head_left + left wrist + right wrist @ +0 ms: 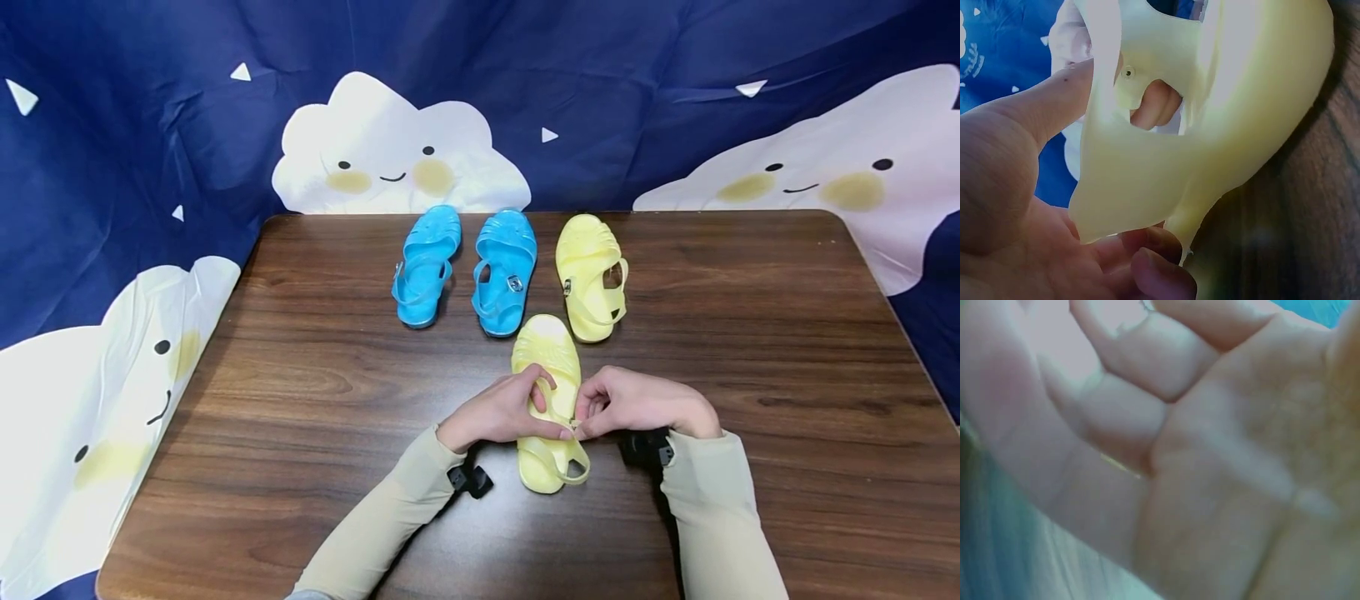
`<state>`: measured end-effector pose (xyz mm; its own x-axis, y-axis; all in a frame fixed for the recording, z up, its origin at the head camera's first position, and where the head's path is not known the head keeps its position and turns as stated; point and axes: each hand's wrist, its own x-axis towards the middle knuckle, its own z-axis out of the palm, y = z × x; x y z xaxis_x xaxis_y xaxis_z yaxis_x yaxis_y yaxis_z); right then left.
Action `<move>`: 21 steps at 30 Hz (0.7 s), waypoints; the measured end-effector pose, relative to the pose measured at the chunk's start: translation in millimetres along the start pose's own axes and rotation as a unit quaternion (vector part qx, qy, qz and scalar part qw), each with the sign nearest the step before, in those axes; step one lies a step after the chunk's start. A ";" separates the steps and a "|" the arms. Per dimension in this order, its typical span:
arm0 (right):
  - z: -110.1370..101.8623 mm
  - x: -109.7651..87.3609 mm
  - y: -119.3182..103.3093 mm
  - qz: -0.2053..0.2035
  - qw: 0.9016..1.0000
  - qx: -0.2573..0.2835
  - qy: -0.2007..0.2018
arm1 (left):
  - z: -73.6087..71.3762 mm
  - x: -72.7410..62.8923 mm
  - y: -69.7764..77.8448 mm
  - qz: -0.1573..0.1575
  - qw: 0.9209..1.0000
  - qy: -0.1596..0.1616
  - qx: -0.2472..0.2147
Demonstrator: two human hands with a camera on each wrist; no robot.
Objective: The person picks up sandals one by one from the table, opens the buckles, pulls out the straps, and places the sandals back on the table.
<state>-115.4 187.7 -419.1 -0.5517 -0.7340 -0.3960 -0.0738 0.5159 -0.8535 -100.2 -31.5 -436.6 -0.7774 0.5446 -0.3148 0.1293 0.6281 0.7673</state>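
Observation:
A yellow jelly sandal (545, 340) lies on the table in front of me, toe pointing away. My left hand (504, 410) grips it by the strap over its middle, thumb reaching to the buckle side. From the right, my right hand (637, 400) pinches the strap end by the buckle, its fingertips meeting the left thumb there. Close up in the left wrist view, the sandal's strap (1129, 175) passes between the left thumb and the curled fingers (1163, 272). Only the curled right palm and fingers (1129, 406) fill the right wrist view; the buckle is hidden there.
Behind stands a second yellow sandal (588, 237), with two blue sandals (435, 225) to its left, all toes toward the far edge. The brown wooden table (750, 333) meets a dark blue cloth (600, 50) with cloud faces at the back and left.

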 end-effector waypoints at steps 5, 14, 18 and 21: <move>-1.7 -1.5 2.5 -0.027 0.999 0.014 -0.010 | 0.3 0.8 0.0 0.011 1.000 0.007 0.006; -1.0 0.8 1.6 -0.010 1.000 -0.019 0.007 | -0.4 -0.2 1.3 0.132 0.988 0.050 0.055; 1.3 3.2 0.4 -0.010 0.999 -0.045 0.021 | -0.7 -1.7 3.4 0.171 0.980 0.054 0.082; 3.3 5.0 -0.3 -0.010 0.997 -0.065 0.028 | -1.0 -2.1 3.8 0.191 0.974 0.055 0.106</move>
<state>-115.5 182.4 -421.9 -0.5938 -0.7215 -0.3561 -0.1913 0.5565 -0.8085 -98.7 -30.8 -432.5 -0.7073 0.7056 0.0424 0.5372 0.4975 0.6811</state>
